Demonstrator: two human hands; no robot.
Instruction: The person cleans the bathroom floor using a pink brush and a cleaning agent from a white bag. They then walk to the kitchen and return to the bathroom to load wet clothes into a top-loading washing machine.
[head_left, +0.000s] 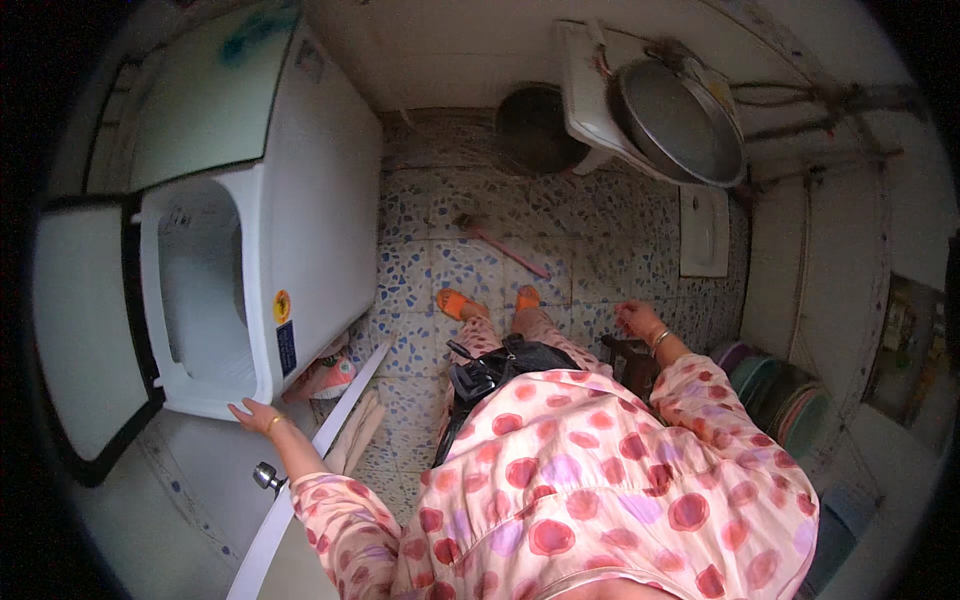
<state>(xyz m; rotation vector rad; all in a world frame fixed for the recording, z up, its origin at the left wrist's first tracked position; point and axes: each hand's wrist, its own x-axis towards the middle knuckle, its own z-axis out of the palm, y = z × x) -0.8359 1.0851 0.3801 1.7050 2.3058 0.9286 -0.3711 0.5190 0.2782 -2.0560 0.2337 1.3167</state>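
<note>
My left hand (pixel 258 415) rests on the near corner of a white top-loading washing machine (pixel 325 190), its fingers apart on the outer rim. Beside it the machine's tub opening (pixel 205 290) faces up, with a dark-framed lid (pixel 95 330) swung back to the left. A pale panel (pixel 210 100) covers the far part of the machine's top. My right hand (pixel 638 320) hangs over the floor on the right, fingers loosely bent with nothing seen in them. A black bag (pixel 495 368) lies against my front, between my arms.
A door edge (pixel 310 460) with a round knob (pixel 267 477) stands by my left forearm. A pink-handled brush (pixel 512 255) lies on the speckled tiles. Ahead are a dark bucket (pixel 540 130) and a large metal pan (pixel 680 125). Coloured basins (pixel 790 400) stand at right.
</note>
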